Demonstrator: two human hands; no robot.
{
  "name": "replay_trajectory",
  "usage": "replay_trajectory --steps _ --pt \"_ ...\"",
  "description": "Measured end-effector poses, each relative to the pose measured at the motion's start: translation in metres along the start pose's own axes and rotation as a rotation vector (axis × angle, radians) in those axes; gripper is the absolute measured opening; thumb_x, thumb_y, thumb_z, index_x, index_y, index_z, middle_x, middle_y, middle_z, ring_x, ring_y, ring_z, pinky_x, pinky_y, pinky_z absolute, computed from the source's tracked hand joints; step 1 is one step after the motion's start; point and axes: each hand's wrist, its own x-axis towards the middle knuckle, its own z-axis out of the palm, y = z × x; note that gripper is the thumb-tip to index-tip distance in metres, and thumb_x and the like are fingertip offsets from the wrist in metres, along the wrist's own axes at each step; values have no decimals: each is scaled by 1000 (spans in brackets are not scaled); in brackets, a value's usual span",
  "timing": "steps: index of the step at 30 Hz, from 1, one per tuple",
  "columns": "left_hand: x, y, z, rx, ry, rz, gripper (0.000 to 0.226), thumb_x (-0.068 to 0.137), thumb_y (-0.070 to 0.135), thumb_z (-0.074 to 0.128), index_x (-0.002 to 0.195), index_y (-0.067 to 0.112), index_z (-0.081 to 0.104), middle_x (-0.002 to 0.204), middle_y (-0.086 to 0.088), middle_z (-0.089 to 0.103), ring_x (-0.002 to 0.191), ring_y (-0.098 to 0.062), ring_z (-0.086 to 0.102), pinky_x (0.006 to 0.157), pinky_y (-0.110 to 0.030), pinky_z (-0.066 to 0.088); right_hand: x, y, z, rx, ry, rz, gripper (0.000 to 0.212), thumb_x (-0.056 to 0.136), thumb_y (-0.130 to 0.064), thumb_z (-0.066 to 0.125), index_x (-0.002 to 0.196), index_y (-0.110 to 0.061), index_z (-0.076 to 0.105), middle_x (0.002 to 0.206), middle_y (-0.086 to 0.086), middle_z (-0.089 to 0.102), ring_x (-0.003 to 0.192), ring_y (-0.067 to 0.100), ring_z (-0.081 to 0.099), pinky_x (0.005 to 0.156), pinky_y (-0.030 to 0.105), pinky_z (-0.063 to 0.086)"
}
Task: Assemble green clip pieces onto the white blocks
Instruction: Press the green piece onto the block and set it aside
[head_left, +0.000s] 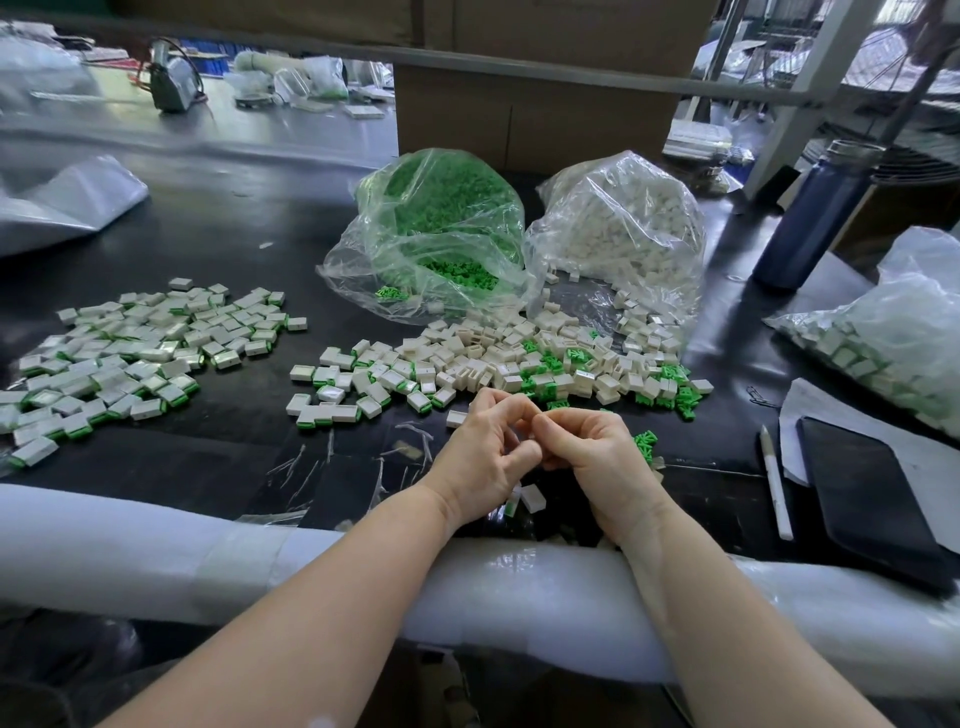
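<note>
Busy workshop, dark glossy desk (218, 228) with a padded white roll along its near edge. At twelve o'clock sit two clear bags, one of green clips (441, 228), one of white blocks (618, 228); finished pieces (135, 353) are heaped at ten o'clock and a mixed loose pile (498, 358) lies just beyond the hands. Left hand (483, 457) and right hand (597, 452) meet fingertip to fingertip at centre, fingers curled tight together. Whatever they pinch is hidden, so I cannot tell what each grip has. These parts look light, stiff and slick; best pinched by the block's flat sides, clip pressed in by the thumb.
</note>
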Motion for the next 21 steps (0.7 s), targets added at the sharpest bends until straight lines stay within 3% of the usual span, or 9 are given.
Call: replay_trajectory --steps 11,15,21 --pt "-1 1 0 15 -27 -11 29 84 2 53 80 30 53 102 -2 39 71 -9 47 72 -14 43 0 1 -1 -28 40 -5 22 88 -5 59 70 -5 72 55 5 61 48 5 49 47 15 41" --pt "0 1 -1 7 -3 -20 21 87 3 52 86 23 55 102 -3 40 71 -8 45 70 -9 41 1 3 1 -63 51 -21 19 89 -12 59 80 -4 73 68 11 67 60 12 58 55 18 47" --pt "0 0 -2 -54 67 -31 13 90 14 59 90 27 57 104 1 41 77 -11 50 71 -10 46 2 4 3 -32 130 -49 16 91 -17 56 85 -12 70 71 3 69 67 12 66 58 20 53"
